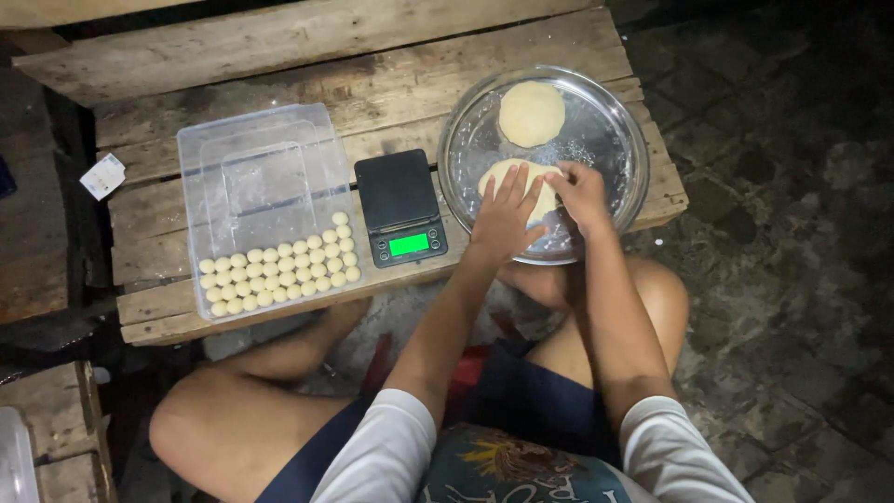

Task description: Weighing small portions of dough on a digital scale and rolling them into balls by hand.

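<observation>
- The fingers (518, 186) of the left hand (503, 219) are lying spread and flat on the near dough disc (507, 177), pressing down on its middle and left part, so nothing's being pinched on that side.
- The right hand (579, 194) is sitting at the disc's right edge with its fingers curled together; looks like they're nipping the rim of the dough, but I can't tell for sure from this angle.
- So the disc is lying right under both hands, in the near half of the round metal tray (615, 121). Its longer side is running left to right, roughly from one hand to the other.
- The second dough disc (531, 113) is sitting further back in the same tray, apart from the fingers. The right hand is a bit nearer to it.
- Off to the left on the desk (279, 56): a small black scale (399, 206) just beside the tray, then a clear plastic box (265, 168) with rows of little dough balls (279, 270) along its near side. The left hand is the closer one to those.
</observation>
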